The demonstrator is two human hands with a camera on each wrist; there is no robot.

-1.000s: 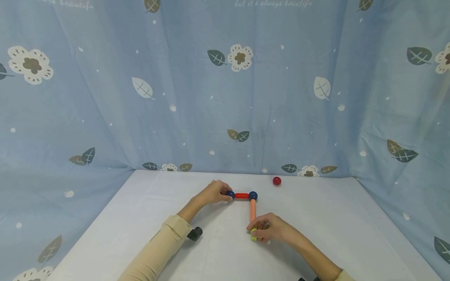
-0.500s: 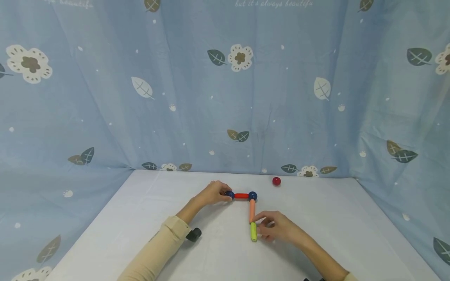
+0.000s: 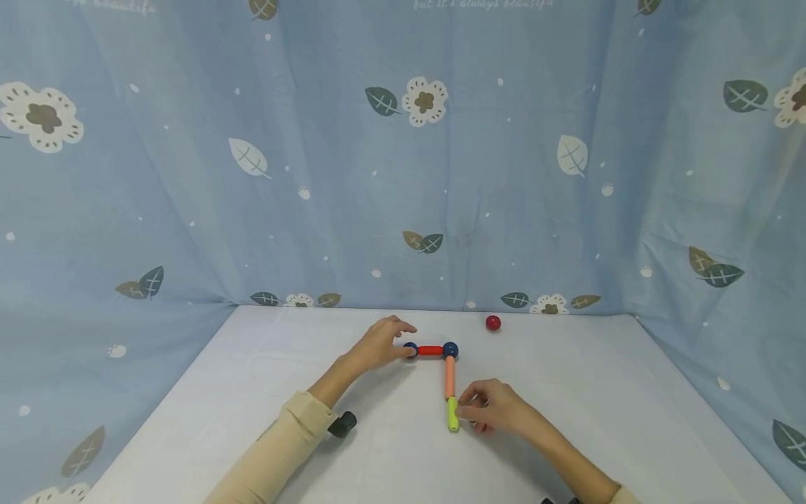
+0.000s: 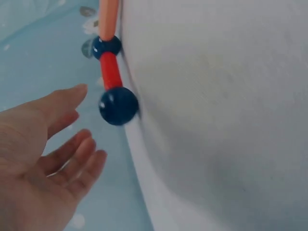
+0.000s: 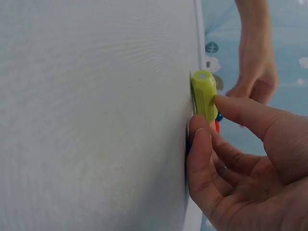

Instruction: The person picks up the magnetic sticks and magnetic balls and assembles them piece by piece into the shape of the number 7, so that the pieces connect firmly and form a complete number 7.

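Note:
A short red magnetic stick [image 3: 431,351] joins two dark blue balls, a left one [image 4: 119,106] and a right one [image 3: 450,350]. From the right ball an orange stick [image 3: 450,378] runs toward the person, end to end with a yellow-green stick [image 3: 453,414]. My left hand [image 3: 378,343] is spread beside the left ball, its thumb overlapping it in the head view; the left wrist view shows the fingers apart from the ball. At the right side of the yellow-green stick is my right hand [image 3: 494,407], fingers loosely bent and the thumb tip [image 5: 224,103] right at the stick's side.
A red ball [image 3: 493,323] lies near the back edge of the white table [image 3: 567,392]. Behind the table hangs a blue patterned curtain [image 3: 352,175]. A black wrist device [image 3: 343,424] sits by the left sleeve [image 3: 283,441].
My left hand has let go of the left blue ball and opened its fingers. My right hand has released the yellow-green stick and shifted slightly right. The joined pieces keep their layout.

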